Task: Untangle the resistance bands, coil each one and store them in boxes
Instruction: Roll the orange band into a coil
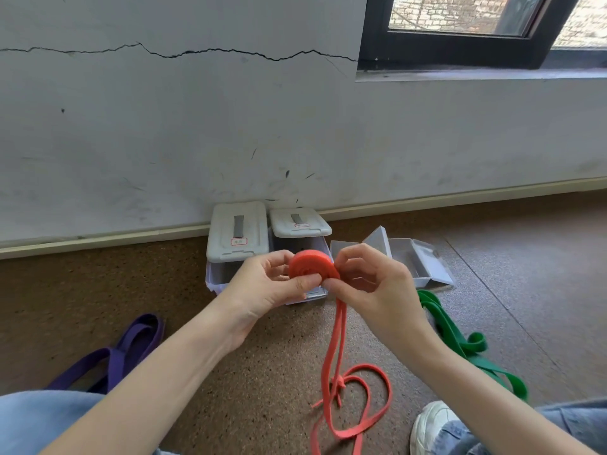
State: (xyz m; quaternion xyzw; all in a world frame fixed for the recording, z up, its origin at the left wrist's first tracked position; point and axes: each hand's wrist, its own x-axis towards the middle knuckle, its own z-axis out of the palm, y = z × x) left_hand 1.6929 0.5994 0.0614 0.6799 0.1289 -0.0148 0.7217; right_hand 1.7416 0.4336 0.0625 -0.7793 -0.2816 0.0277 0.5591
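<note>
A red resistance band (312, 266) is partly wound into a flat coil held up in front of me. My left hand (266, 284) pinches the coil from the left, thumb on its lower edge. My right hand (371, 280) grips the coil's right side, where two loose strands (338, 339) drop to the floor and loop with a small knot. A purple band (131, 346) lies on the floor at the left. A green band (460, 343) lies at the right, partly behind my right forearm.
Two white lidded boxes (238, 231) (300, 221) stand against the wall behind the coil. An open clear box (414, 261) sits to their right. My jeans-clad knees (42, 418) and a white shoe (433, 421) frame the cork-like floor.
</note>
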